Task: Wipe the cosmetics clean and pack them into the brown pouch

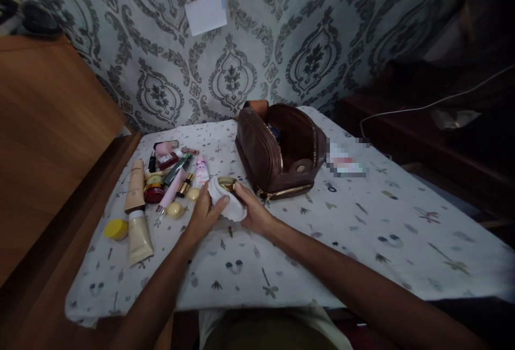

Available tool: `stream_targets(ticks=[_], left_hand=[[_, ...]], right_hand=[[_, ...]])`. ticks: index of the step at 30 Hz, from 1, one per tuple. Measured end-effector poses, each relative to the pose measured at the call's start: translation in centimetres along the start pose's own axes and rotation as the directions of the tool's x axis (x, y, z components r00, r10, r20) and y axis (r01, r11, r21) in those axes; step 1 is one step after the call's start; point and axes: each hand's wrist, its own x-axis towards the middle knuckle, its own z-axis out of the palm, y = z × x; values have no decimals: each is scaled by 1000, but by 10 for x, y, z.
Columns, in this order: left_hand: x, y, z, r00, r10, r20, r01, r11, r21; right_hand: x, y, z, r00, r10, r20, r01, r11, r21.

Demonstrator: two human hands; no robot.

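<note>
In the head view, my left hand (205, 213) is closed on a white cloth or tissue (234, 212), its thumb pressing on the front. A round, gold-coloured container (226, 183) rests partly wrapped in that white piece. From the other side my right hand (255, 211) grips the container, fingers at its edge, also touching the white piece. How much of the container lies under the wrap is hidden. Just behind my hands stands a brown toiletry bag (259, 151), unzipped and gaping, with a dark item (276, 133) inside.
Left of my hands lie several cosmetics: a beige tube (137, 184), a cream tube (140, 240), a yellow-lidded jar (116, 229), a pink tube (201, 170) and a green bottle (177, 169). A wooden cabinet (52, 151) borders the patterned tablecloth (281, 275). A blurred-out packet (346, 161) lies right of the bag.
</note>
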Motion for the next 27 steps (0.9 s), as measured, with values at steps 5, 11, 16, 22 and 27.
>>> stream_targets(ticks=[5,11,16,22,27], left_hand=[[0,6,0,1000,-22,-19,21,999,-41],[-1,4,0,980,-86,-177,70,993,-90],[-1,-1,0,957,-242,-162,210,958,-195],[-5,3,6,972,-216,98,233,943,-237],[-13,2,3,955,-296,-17,290,944,-155]], right_hand=[[2,3,-2,991,125,38,-130,970,207],[-1,0,-4,987,156,43,-162,965,208],[-1,-3,-3,982,188,-15,-175,940,292],[-1,-10,0,979,202,-26,-173,893,415],[-2,-12,1,952,286,110,-306,885,350]])
